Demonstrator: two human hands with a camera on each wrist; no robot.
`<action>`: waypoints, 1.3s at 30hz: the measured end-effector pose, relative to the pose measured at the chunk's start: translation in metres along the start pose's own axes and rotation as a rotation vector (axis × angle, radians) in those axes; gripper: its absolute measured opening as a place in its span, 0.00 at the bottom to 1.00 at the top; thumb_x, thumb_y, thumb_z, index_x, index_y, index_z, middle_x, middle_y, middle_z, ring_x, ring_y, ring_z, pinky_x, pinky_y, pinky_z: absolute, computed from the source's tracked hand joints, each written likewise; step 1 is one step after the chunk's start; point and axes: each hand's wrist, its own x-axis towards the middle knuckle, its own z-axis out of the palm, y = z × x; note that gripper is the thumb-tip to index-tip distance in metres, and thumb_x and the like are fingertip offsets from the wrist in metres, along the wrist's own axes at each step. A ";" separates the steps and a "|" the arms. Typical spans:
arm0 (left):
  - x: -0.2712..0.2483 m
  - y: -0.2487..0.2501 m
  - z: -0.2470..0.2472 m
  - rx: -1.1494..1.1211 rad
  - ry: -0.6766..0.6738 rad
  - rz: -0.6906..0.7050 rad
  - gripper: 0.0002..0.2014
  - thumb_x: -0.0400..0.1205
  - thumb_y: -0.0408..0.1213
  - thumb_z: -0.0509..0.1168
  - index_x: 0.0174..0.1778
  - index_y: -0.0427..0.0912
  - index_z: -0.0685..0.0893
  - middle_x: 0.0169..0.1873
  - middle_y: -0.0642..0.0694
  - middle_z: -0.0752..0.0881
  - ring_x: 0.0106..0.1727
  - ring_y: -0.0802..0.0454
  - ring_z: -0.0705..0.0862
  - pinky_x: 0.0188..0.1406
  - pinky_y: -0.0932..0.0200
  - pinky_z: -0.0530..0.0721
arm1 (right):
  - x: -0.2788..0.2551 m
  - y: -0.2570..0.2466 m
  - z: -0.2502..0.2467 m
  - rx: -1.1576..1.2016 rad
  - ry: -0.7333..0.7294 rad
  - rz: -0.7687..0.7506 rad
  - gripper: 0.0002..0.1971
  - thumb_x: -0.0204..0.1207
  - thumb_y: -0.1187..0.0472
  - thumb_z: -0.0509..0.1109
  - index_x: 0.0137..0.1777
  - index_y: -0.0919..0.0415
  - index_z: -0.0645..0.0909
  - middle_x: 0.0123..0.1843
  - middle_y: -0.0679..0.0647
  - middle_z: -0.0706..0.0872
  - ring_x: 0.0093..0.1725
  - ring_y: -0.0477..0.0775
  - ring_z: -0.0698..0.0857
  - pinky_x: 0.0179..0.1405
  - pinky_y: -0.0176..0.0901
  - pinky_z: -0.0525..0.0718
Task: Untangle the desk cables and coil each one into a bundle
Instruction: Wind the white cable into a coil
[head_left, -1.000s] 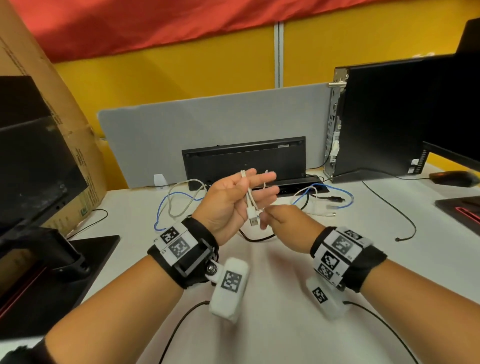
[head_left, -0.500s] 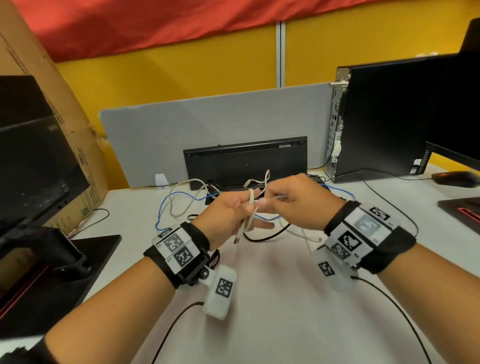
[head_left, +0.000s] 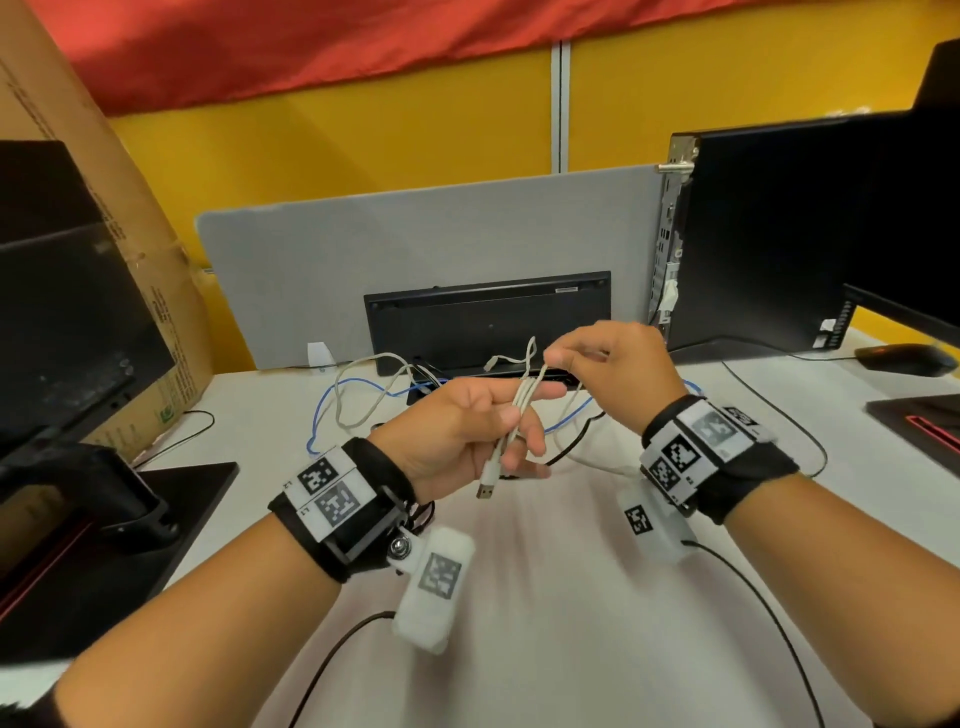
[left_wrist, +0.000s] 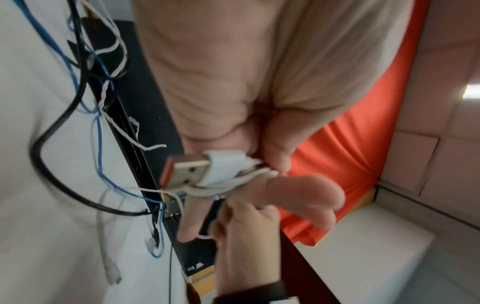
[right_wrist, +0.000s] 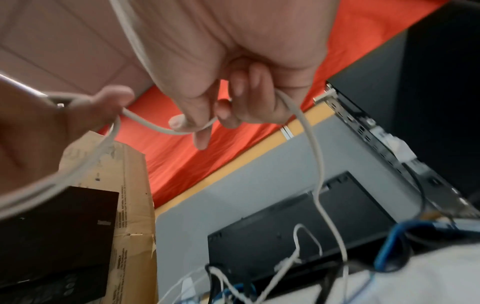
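Coiling a white cable (head_left: 521, 410) above the near middle of the desk (head_left: 545, 597). The left hand (head_left: 457, 436) grips several gathered strands between thumb and curled fingers, the USB plug (head_left: 487, 488) hanging below the fist toward the near side. The right hand (head_left: 608, 369), just right of and slightly beyond it, pinches the free run between thumb and forefinger, other fingers loosely curled; the slack trails down to the desk. Farther off, a blue cable (head_left: 324, 415), a black cable (head_left: 571, 452) and more white leads lie mixed before the keyboard (head_left: 488, 322). To do this step well, it would seem best to lay each turn the same size as the last, keep the left pinch firm so loops do not slip, and feed slack gently so the trailing end does not drag the tangle.
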 end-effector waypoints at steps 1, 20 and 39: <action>0.001 0.000 0.002 -0.044 -0.005 0.038 0.22 0.82 0.26 0.56 0.74 0.27 0.70 0.34 0.43 0.85 0.26 0.55 0.78 0.67 0.22 0.72 | -0.002 0.004 0.005 0.027 -0.026 0.042 0.06 0.77 0.52 0.72 0.43 0.47 0.91 0.36 0.41 0.89 0.41 0.40 0.87 0.47 0.44 0.85; 0.007 0.000 -0.012 0.299 0.507 0.189 0.18 0.90 0.30 0.50 0.74 0.42 0.74 0.72 0.49 0.80 0.58 0.43 0.89 0.66 0.44 0.82 | -0.029 -0.042 0.009 -0.332 -0.608 -0.162 0.23 0.78 0.48 0.68 0.24 0.56 0.69 0.23 0.48 0.70 0.25 0.46 0.70 0.26 0.39 0.67; -0.004 0.013 -0.030 0.820 0.482 -0.267 0.15 0.87 0.29 0.51 0.61 0.33 0.81 0.28 0.45 0.79 0.26 0.50 0.81 0.41 0.60 0.80 | 0.072 0.029 -0.020 -0.706 -0.377 -0.091 0.11 0.84 0.55 0.63 0.52 0.54 0.87 0.47 0.52 0.82 0.45 0.55 0.80 0.45 0.48 0.80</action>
